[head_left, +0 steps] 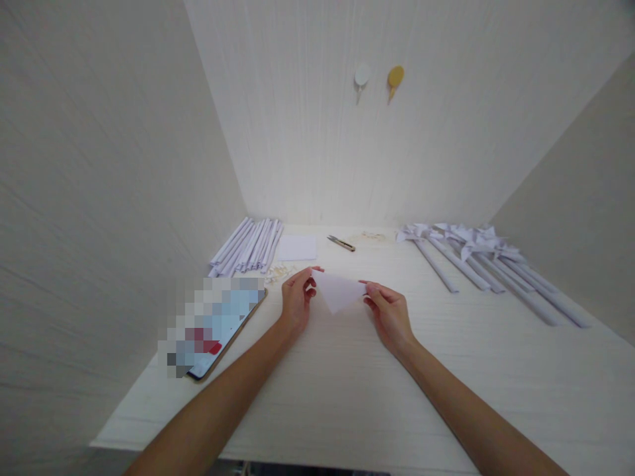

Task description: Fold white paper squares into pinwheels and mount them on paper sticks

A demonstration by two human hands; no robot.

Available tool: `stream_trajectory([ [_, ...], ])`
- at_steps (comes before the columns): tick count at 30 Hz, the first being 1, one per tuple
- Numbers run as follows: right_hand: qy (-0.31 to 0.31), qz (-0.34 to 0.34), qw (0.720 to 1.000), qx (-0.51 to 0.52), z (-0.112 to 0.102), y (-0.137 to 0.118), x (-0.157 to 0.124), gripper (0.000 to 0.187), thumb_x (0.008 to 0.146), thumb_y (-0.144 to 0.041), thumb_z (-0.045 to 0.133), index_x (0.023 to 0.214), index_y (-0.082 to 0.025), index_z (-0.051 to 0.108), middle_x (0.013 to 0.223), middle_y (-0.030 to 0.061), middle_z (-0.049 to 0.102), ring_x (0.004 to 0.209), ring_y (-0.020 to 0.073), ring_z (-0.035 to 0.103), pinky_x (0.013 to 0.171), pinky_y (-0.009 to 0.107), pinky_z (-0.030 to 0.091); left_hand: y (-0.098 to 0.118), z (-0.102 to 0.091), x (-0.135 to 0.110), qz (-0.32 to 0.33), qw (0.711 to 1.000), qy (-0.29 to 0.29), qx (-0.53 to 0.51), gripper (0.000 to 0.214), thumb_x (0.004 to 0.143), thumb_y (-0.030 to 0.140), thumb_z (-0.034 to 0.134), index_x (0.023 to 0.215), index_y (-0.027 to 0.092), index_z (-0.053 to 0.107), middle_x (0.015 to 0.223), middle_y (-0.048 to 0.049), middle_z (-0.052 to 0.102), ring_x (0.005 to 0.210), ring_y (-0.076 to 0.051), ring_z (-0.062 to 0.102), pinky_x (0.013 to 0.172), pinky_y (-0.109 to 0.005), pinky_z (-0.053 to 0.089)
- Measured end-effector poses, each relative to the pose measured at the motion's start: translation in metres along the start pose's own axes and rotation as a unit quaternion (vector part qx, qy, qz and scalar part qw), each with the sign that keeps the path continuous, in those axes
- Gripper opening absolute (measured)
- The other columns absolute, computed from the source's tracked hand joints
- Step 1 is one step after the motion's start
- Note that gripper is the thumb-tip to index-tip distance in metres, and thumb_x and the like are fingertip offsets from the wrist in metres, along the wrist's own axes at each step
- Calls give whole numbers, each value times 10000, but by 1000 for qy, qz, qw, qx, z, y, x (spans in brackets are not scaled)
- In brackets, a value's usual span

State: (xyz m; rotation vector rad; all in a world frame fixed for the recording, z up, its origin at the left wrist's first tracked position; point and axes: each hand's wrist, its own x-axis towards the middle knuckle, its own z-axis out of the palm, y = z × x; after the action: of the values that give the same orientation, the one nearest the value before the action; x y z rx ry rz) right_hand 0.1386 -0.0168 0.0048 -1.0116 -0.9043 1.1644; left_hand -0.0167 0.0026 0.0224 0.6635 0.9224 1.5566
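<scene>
A white paper folded into a triangle [338, 291] is held just above the table between both hands, its point hanging toward me. My left hand [296, 299] pinches its left corner with thumb and fingers. The right corner is pinched by my right hand [388, 312]. Both forearms reach in from the near edge.
On the pale table [347, 396] lie a bundle of rolled white paper sticks [247, 246], a stack of white paper squares [296, 248], a utility knife [340, 243], small pins [278, 272], a phone [218, 330] at left, and several finished paper pinwheels [476, 254] at right. Two hooks [380, 79] hang on the back wall.
</scene>
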Motion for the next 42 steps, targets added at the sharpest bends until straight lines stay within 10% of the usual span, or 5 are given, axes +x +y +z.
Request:
stream_trajectory([
  [20, 3, 37, 999, 28, 5, -6, -1, 215, 526, -404, 709, 559, -193, 680, 574, 17, 603, 588, 118, 491, 566, 269, 363, 3, 2, 0, 18, 998, 56, -18, 68, 532, 224, 644, 544, 157, 639, 500, 37, 518, 489, -43, 420, 472, -179, 284],
  [42, 32, -7, 999, -19, 0, 0, 2, 162, 603, -370, 669, 615, -212, 703, 620, 5, 622, 593, 106, 473, 576, 259, 343, -3, 4, -6, -26, 996, -81, 3, 397, 643, 483, 601, 796, 122, 659, 839, -102, 689, 768, -178, 612, 754, -319, 424],
])
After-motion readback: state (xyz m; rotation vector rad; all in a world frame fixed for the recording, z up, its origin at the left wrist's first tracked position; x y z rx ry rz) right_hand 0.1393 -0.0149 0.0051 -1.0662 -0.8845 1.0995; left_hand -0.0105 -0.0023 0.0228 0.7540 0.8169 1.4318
